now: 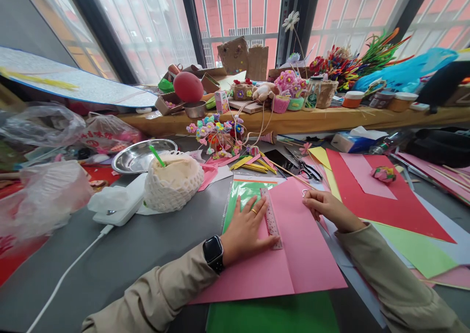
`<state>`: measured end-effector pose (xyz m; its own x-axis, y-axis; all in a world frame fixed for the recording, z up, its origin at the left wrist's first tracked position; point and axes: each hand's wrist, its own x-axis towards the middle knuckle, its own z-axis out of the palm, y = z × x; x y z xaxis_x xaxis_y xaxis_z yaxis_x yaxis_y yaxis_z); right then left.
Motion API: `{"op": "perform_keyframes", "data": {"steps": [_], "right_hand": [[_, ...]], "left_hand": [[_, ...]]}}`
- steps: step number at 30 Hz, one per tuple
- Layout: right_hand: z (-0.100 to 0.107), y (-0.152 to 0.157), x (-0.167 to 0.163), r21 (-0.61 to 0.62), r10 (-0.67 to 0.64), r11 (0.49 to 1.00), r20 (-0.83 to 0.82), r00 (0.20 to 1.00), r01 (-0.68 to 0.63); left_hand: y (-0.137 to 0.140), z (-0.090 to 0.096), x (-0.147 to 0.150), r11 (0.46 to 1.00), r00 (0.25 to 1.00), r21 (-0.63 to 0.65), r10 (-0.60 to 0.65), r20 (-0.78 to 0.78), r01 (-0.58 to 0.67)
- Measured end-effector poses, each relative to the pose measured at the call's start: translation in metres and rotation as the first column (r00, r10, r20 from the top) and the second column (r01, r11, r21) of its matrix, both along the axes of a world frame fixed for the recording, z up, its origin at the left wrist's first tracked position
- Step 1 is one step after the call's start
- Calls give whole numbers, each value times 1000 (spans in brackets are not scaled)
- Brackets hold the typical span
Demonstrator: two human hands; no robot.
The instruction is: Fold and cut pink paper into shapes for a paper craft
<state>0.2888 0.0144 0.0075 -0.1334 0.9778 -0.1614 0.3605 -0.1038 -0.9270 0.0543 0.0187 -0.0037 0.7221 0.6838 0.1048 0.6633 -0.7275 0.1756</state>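
My left hand [246, 225] lies flat with fingers spread on a clear ruler [272, 225], pressing it onto a pink sheet of paper [312, 254]. A crease runs down the sheet beside the ruler. Beneath the paper, a green pack in a clear sleeve [235, 201] shows at the top, and more green [271, 316] at the bottom. My right hand [328, 206] is closed in a pinch over the sheet's right side. A small white looped piece [304, 192] sticks out at its fingertips; its kind is unclear. A thin wooden stick [282, 169] slants toward that hand.
Scissors [308, 169] and a dark phone-like slab [281, 160] lie beyond the sheet. Coloured papers [418, 220] spread at right. On the left are a netted coconut with a straw [174, 183], a metal plate [128, 161] and a white cable [69, 269]. Crafts crowd the ledge [165, 122].
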Motion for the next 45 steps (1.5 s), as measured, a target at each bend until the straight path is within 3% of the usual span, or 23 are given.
{"op": "perform_keyframes", "data": {"steps": [45], "right_hand": [[1, 1, -1, 3, 12, 1000, -3, 1000, -12]], "left_hand": [[-2, -1, 1, 1000, 1000, 19, 9, 7, -9]]}}
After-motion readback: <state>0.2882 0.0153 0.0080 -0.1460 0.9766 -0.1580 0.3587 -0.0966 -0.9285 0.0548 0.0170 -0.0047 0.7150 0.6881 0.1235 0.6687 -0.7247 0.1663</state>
